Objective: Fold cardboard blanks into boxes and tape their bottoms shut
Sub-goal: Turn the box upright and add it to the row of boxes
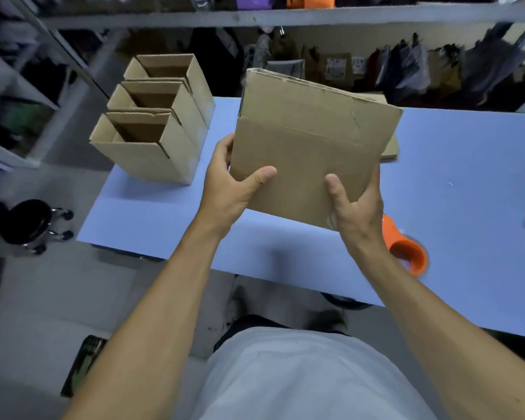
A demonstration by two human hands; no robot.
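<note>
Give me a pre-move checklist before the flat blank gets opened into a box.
1. Left hand grips blank, thumb on its face: ok.
2. Right hand grips the near right corner: ok.
3. Blank lifted off the blue table: ok.
4. Blank still flat, not squared: not ok.
5. Tape dispenser on the table by the right wrist: ok.
6. Three finished boxes stand apart at the far left: ok.
7. Tape left on the roll: cannot tell.
</note>
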